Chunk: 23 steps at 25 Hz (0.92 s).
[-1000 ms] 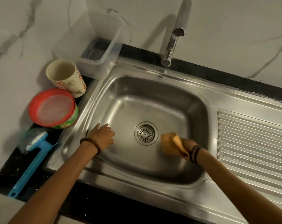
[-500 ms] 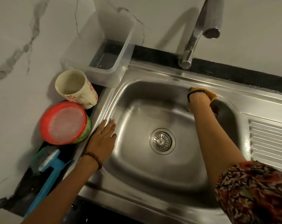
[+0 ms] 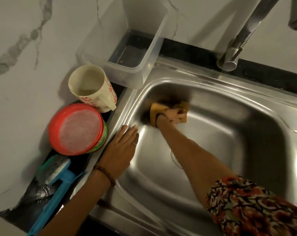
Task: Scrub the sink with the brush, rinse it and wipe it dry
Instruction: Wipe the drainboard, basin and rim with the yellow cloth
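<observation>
**Cloth pressed to the far-left corner of the basin**

A brushed stainless-steel sink sat in a black counter against white marble-veined wall panels, with a chrome tap rising at the back. Along the left counter stood a clear plastic tub, a cream mug with red flowers, a red-lidded round container and a blue-handled scrubbing brush.

The right hand, motion-blurred, was closed around a yellow-orange wiping cloth and pressed it against the basin's far-left wall; a patterned sleeve covered the upper arm. The left hand lay flat and fully spread on the sink's left rim, holding nothing, fingers pointing away from the person.

The brush rested on the counter left of the sink, well apart from both hands, its long handle running toward the person and its bristled head pointing away, toward the red container.
</observation>
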Available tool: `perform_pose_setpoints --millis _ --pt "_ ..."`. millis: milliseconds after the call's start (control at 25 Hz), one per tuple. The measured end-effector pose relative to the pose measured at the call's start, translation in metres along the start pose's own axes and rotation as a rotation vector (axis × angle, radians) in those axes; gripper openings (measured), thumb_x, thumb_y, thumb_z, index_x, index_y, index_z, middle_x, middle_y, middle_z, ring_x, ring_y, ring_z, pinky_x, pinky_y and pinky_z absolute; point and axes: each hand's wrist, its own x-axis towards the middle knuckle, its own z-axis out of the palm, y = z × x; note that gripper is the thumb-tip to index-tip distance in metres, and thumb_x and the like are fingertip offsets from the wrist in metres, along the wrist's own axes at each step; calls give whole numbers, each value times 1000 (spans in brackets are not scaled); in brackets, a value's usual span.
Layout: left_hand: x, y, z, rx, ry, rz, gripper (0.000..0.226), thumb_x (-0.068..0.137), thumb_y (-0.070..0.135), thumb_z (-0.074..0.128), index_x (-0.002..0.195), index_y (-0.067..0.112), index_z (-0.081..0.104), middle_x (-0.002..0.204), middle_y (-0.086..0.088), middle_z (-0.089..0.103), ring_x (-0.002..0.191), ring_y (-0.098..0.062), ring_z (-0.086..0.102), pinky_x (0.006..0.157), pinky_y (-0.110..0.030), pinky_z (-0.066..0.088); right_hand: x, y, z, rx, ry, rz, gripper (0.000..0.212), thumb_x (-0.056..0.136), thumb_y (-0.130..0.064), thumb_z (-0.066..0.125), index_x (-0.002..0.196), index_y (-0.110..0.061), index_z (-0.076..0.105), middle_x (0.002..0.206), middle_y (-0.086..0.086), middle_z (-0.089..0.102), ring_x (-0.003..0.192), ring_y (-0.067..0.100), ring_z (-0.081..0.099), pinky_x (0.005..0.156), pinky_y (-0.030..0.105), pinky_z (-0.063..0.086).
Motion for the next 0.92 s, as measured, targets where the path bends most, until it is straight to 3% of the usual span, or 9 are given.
perform_pose_setpoints --millis 120,280,320,400,520,640,760,840,920 --pt "3 -2 0 12 -24 -13 54 65 9 51 116 -2 63 124 -19 60 122 -29 53 110 -46 17 -42 58 41 -289 -159 -598 44 95 -21 39 139 -15 40 146 15 30 133 35 32 98 44 42" --pt "4 3 -11 85 -110 -24 57 80 18 51 135 4 43 148 -19 30 141 -29 23 117 -48 0 -67 135 15 -651 -355 -1162 50 69 -41 68 114 -20 64 118 7 56 97 28 63 61 37 56" --pt "4 6 -14 50 -111 -30 55 80 16 54 134 7 45 150 -19 26 142 -31 20 116 -48 3 -65 145 9 -805 -336 -1310 50 68 -44 67 113 -22 65 116 4 53 91 25 65 58 33 54" --pt "2 15 -14 -70 -117 -75 44 59 9 73 103 11 71 137 -17 48 129 -32 45 113 -47 21 -48 143 -5 -943 -251 -1458 42 73 -43 56 108 -24 69 111 0 54 83 21 65 57 34 50" --pt "-8 30 -5 -128 -169 -34 27 44 10 81 71 14 76 110 -15 68 106 -29 64 111 -40 11 1 119 -33 -1041 -126 -1226 48 61 -52 75 102 -27 71 108 -2 60 88 23 61 67 36 52" --pt "-23 38 0 -124 -232 -15 30 37 20 88 64 17 75 93 -11 73 95 -25 69 111 -43 7 51 121 -82 -1089 -59 -999 58 92 -38 48 144 -19 30 139 7 36 121 29 40 97 43 36" --pt "-32 36 -4 -132 -220 -25 36 32 22 91 64 17 76 85 -10 74 89 -25 71 114 -42 -3 79 157 -130 -1189 10 -783 63 98 -33 36 148 -13 3 148 9 19 127 33 36 96 41 38" --pt "-34 34 -8 -141 -171 -37 30 37 22 90 63 16 75 84 -11 74 90 -27 70 114 -42 -4 88 189 -141 -1302 -34 -651 65 97 -37 36 149 -18 2 153 8 6 129 34 36 93 41 44" --pt "-36 33 -17 -161 -183 -77 21 47 23 86 64 16 76 88 -11 74 95 -28 69 112 -45 -2 78 201 -154 -1340 -82 -535 62 95 -36 38 148 -21 11 154 9 10 130 35 35 97 44 44"
